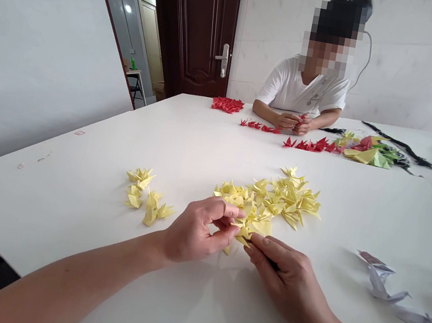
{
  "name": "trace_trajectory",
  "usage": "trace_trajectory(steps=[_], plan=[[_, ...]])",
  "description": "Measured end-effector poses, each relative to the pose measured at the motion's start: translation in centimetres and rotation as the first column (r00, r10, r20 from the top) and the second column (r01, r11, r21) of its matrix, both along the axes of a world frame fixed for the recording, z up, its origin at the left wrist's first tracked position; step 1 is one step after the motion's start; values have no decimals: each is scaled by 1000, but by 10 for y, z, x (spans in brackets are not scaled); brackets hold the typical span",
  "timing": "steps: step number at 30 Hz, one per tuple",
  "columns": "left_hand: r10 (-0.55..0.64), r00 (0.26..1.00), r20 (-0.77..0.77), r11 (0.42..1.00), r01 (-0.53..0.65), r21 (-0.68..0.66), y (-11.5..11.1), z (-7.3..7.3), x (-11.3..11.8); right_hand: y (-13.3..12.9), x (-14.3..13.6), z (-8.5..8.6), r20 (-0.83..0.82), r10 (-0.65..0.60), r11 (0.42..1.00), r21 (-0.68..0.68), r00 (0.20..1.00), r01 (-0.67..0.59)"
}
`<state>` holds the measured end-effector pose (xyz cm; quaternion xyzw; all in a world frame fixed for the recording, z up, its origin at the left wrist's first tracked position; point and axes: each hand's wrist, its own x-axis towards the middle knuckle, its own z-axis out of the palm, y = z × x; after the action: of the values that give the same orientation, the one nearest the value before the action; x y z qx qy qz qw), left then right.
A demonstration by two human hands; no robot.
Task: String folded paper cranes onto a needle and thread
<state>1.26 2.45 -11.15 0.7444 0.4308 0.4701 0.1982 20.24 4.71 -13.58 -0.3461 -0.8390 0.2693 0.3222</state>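
Between my hands is a yellow paper crane (244, 231), pinched from both sides just above the white table (157, 307). Thumb and fingers of my left hand (204, 229) close on its left side. My right hand (284, 271) grips its right side with the thumb and fingers together; part of the crane is hidden by the fingertips. Right behind my hands spreads a pile of yellow paper cranes (282, 198). To the left of my left hand lies a smaller group of yellow paper cranes (152, 209).
Across the table a person (309, 83) in a white shirt handles something red. Near them lie a red crane heap (228, 105), a row of red cranes (311, 145), mixed coloured paper cranes (368, 152) and a black cord (401, 144). White paper cranes (381, 288) sit at my right.
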Motion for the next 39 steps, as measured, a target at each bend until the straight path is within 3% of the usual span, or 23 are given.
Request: trace_trajectory(steps=[5, 9, 14, 21, 25, 27, 30, 33, 37, 39], plan=[[28, 999, -18, 999, -27, 32, 1, 3, -2, 1, 0, 1, 3, -25, 1000, 10, 1000, 25], [133, 991, -10, 987, -132, 90, 8, 8, -8, 1, -1, 2, 36, -45, 999, 2, 998, 45], [245, 967, 76, 970, -244, -16, 19, 6, -21, -2, -3, 2, 118, 15, 1000, -9, 993, -14], [188, 928, 321, 968, -120, -220, 22, 5, -23, -4, -4, 2, 186, 62, 998, -9, 981, -61], [124, 945, 304, 981, -70, -183, 23, 7, -21, -4, -4, 5, 220, 64, 998, 0, 973, -65], [159, 954, 254, 986, -138, -97, 25, 11, -28, -5, -4, 6, 238, 71, 997, 12, 969, -77], [299, 954, 23, 954, -298, -29, 27, 27, -55, -5, -4, 4, 231, 84, 995, 29, 969, -93], [399, 863, -311, 870, -463, -170, 21, 51, -90, -4, -3, -3, 210, 78, 996, 30, 975, -87], [285, 738, -612, 678, -606, -415, 8, 72, -121, -3, -2, -10, 206, 58, 997, 33, 977, -67], [237, 728, -643, 649, -611, -453, 5, 73, -126, -4, -2, -10, 222, 57, 997, 36, 973, -67]])
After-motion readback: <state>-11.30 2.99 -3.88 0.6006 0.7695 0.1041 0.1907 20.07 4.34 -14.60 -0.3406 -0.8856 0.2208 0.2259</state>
